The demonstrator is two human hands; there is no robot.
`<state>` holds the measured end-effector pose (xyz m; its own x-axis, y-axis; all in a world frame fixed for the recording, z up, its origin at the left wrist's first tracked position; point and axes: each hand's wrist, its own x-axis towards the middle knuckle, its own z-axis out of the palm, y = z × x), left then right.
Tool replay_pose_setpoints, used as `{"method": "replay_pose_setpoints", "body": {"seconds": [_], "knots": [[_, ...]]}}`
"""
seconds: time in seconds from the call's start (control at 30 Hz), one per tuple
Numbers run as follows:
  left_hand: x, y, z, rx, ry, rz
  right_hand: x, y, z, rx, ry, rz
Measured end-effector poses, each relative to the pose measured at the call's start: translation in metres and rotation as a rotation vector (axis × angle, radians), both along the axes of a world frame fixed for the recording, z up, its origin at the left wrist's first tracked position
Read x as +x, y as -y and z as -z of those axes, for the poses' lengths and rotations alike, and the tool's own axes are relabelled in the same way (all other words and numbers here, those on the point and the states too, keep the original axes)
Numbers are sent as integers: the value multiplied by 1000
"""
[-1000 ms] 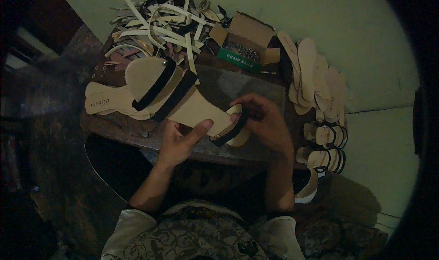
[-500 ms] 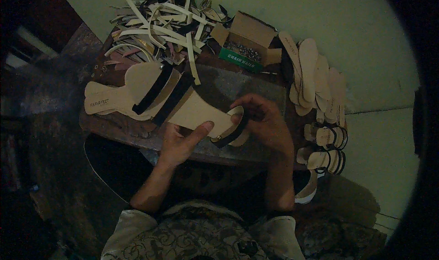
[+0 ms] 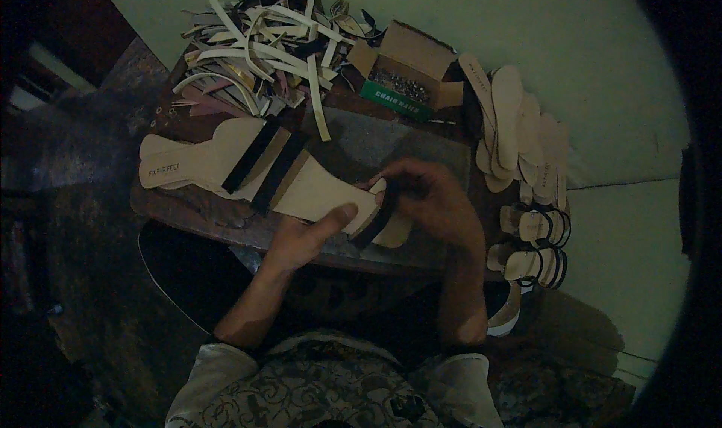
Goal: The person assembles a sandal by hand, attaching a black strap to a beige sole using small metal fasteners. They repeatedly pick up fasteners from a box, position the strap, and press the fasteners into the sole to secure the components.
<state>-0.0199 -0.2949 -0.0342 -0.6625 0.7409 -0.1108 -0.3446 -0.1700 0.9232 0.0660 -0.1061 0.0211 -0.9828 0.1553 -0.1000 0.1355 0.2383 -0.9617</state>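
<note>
My left hand (image 3: 308, 236) grips a beige sandal sole (image 3: 320, 191) by its near edge, thumb pressed on top. A black strap (image 3: 374, 217) crosses the sole's right end. Closed around that strap, my right hand (image 3: 429, 198) has its thumb underneath and its fingertips partly hidden. To the left, two more black straps, one farther left (image 3: 252, 157) and one beside it (image 3: 280, 172), cross overlapping beige soles. Another beige sole (image 3: 162, 161) with dark print pokes out at the far left. Where one sole ends and another begins is hard to tell.
A heap of strap offcuts (image 3: 263, 48) covers the back left of the worktable (image 3: 203, 210). Beside it stands an opened carton (image 3: 410, 67) of small metal nails. Stacked beige soles (image 3: 508, 119) and small black-strapped sandals (image 3: 538, 266) line the right edge.
The leftmost strapped sole has dropped and lies flatter. The strap in my right hand has tipped and shifted slightly left. My left hand has barely moved.
</note>
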Motion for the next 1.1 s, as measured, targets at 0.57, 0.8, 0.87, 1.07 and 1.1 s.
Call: {"method": "replay_pose_setpoints", "body": {"seconds": [0.57, 0.8, 0.87, 1.07, 1.1], "knots": [[4, -5, -14, -89, 82, -133, 3, 23, -16, 494, -289, 200], [1, -7, -15, -24, 103, -151, 12, 29, -25, 567, -266, 152], [0, -10, -17, -50, 75, -144, 14, 26, -28, 586, -270, 155], [-11, -13, -20, -155, -33, -138, 17, 9, -28, 537, -245, 269], [-12, -15, -27, -176, -15, -137, 16, 3, -24, 550, -243, 289]]}}
